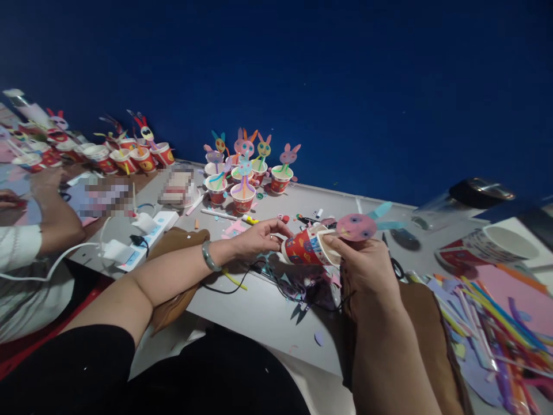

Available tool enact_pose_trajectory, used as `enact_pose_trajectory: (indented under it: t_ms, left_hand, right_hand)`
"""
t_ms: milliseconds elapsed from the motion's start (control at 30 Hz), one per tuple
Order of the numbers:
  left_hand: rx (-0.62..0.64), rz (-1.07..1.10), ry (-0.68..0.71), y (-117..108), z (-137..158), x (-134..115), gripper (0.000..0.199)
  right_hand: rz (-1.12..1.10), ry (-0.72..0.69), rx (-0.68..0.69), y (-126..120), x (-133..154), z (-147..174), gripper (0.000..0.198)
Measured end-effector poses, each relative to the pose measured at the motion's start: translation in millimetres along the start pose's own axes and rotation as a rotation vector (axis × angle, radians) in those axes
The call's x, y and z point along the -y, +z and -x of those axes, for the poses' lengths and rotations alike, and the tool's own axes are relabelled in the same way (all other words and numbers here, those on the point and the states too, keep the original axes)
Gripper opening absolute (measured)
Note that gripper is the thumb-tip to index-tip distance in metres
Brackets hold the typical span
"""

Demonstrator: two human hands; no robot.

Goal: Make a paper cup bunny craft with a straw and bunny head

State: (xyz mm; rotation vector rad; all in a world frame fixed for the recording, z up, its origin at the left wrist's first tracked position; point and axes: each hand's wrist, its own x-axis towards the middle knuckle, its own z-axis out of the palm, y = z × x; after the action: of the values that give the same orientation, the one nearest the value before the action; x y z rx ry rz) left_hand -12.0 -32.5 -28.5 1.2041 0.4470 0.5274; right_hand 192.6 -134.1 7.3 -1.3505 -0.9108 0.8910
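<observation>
A red patterned paper cup (303,246) lies tilted on its side in the air above the table, its mouth toward the right. My right hand (367,262) grips it at the rim, thumb along the edge. At the cup's base, the fingers of my left hand (268,236) are curled against it; a bracelet circles that wrist. Over the mouth shows a pink paper rabbit face (356,226) with light-blue ears. Beneath the cup are paper scraps, a black cord and dark scissors (298,312), partly shadowed.
Finished-looking rabbit cups (242,197) stand against the blue wall. At left are a power strip (149,239) and a co-worker's arm (56,213). Stacked cups (488,248), a clear bottle (449,202) and colourful pipe cleaners (496,311) lie at right.
</observation>
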Motion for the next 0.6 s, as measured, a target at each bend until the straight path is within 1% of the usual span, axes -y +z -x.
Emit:
enact_pose_trajectory:
  t_ms: [100, 167, 233, 333, 433, 533, 600]
  left_hand:
    - [-0.045, 0.021, -0.002, 2, -2, 2, 0.039]
    - [-0.088, 0.031, -0.017, 3, -4, 3, 0.039]
    - [-0.106, 0.035, -0.045, 3, -5, 5, 0.038]
    - [-0.06, 0.007, -0.125, 2, -7, 8, 0.033]
    - [-0.005, -0.072, -0.184, 1, -11, 10, 0.031]
    - [0.023, -0.151, -0.186, 2, -16, 7, 0.028]
    - [0.04, -0.182, -0.191, 4, -19, 3, 0.025]
  right_hand:
    - [-0.019, -0.005, -0.025, 0, -4, -2, 0.026]
    - [-0.027, -0.005, -0.045, -1, -9, -3, 0.026]
    - [-0.026, -0.004, -0.066, -3, -13, -5, 0.026]
    - [-0.026, -0.001, -0.082, -5, -15, -8, 0.028]
    - [-0.032, 0.022, -0.076, -6, -13, -10, 0.026]
    - [-0.045, 0.022, -0.046, -5, -9, -11, 0.024]
    - [-0.066, -0.001, -0.054, -5, -7, -12, 0.025]
